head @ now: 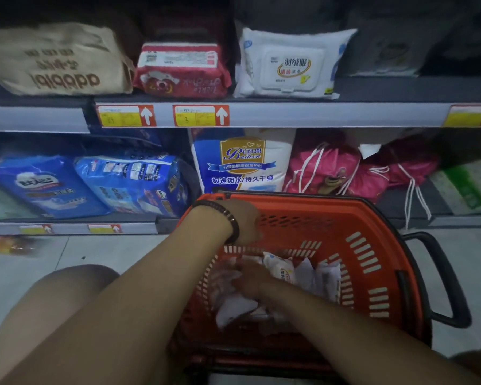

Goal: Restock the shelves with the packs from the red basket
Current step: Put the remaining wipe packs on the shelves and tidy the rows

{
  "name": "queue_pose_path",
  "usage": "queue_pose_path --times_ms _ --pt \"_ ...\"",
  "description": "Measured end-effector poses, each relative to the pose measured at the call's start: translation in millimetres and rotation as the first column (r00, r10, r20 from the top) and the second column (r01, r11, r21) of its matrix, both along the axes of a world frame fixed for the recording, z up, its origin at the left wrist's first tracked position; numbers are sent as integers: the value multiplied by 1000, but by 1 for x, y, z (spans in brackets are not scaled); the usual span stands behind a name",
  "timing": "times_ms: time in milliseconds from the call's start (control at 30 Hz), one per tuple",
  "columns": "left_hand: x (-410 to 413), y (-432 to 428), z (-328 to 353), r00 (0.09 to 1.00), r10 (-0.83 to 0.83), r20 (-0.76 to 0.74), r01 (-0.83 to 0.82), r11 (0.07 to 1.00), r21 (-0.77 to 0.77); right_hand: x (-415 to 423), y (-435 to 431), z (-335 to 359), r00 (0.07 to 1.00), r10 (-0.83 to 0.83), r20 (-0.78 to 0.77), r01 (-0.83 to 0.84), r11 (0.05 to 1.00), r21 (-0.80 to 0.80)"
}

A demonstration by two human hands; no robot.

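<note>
We crouch at a red slotted plastic shopping basket (372, 262) on the pale tiled floor, bare knee (75, 284) to its left. Our right hand (252, 279) reaches down inside it, fingers lying on a heap of white soft packs (303, 270); whether they have closed on one we cannot tell through the blur. Our left hand (243, 220), a dark beaded bracelet (228, 218) at the wrist, is curled over the basket's far-left rim. A black handle (450, 282) juts from the basket's right side. Just behind the basket, the lower grey shelf (70, 227) carries blue nappy packs (89, 184) to the left, a white-and-blue pack with a gold crest (242, 162) directly beyond, and pink drawstring bags (342, 168) to the right. Above the basket, the upper shelf (317, 115) bears yellow-and-red price labels (200, 115) and holds a tan pack (59, 59), a red pack (181, 70) and a white wipes pack with a flip lid (289, 65).
</note>
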State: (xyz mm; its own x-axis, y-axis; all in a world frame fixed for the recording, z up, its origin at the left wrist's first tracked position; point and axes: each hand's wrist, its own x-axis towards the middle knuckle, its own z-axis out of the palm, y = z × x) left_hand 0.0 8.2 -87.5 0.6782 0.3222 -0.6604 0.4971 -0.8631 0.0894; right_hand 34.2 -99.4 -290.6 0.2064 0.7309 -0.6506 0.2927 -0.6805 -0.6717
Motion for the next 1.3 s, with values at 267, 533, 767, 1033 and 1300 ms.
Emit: queue_pose_path --times_ms 267,533,767,1033,1300 --pt "-30 3 17 942 317 115 -294 939 -179 83 -55 155 992 -103 70 71 930 361" --pt "-14 -47 8 340 932 -125 -455 47 -889 86 -116 205 929 -201 312 -4 835 550" --pt "-1 -43 27 97 993 -70 -154 -54 -987 112 -124 217 842 -537 -60 476 683 554" --pt "5 -48 34 -17 991 -134 -18 -135 -991 136 -124 218 671 -637 -378 714 419 561" --pt "7 -47 25 -209 978 -14 89 5 -996 136 -110 224 285 -504 -815 957 95 275"
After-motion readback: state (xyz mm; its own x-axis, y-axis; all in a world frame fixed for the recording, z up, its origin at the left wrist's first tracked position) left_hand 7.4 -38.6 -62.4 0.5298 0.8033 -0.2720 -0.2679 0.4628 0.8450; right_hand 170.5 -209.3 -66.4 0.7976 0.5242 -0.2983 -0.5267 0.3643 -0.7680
